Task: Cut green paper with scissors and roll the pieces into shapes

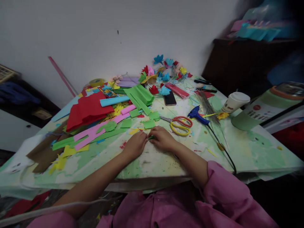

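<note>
My left hand (135, 145) and my right hand (163, 138) meet at the middle of the table, low over its surface. Both have their fingers closed on a small dark green piece (151, 137) that shows between the fingertips; most of it is hidden. Just beyond my right hand lie cut green paper pieces (149, 123). Scissors (180, 124) with one red and one yellow handle rest to the right of them. A blue glue gun (199, 115) lies farther right, its black cord running to the front edge.
Red paper (89, 109), green crepe paper (140, 96) and pink strips cover the left side. Paper flowers (163, 90) and a phone (170, 98) lie at the back. A white cup (236, 100) and a large green bottle (266, 107) stand at the right.
</note>
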A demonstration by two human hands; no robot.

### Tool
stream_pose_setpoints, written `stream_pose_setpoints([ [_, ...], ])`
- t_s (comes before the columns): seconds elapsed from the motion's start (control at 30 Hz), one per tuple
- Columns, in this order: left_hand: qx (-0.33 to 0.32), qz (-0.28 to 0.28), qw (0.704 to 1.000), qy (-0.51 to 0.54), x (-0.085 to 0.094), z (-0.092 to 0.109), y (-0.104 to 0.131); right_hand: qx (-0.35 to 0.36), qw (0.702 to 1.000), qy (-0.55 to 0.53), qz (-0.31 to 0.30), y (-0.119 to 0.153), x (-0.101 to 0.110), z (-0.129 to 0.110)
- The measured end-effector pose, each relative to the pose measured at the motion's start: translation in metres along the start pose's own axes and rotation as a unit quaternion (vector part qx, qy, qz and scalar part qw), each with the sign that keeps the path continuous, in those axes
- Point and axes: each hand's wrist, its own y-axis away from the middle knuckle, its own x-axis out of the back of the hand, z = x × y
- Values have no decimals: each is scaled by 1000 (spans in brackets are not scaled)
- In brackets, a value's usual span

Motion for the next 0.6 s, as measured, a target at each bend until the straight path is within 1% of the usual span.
stream_pose_setpoints([
  [0.13,26,19,997,65,3,-1,-1,-4,1000,-2,15,0,-3,-2],
  [0.27,13,40,988,149,6,-2,-2,-55,997,-47,31,1,-2,-4],
  [0.37,7,51,976,211,11,-1,-10,-78,993,-75,37,-4,6,-2],
  [0.43,35,61,963,262,15,-1,-19,-75,993,-92,30,-12,16,0],
  [0.5,83,69,931,348,19,-1,-30,-70,991,-114,24,-20,28,2],
  [0.6,142,65,851,501,20,-3,-45,-65,985,-156,36,-27,41,5],
])
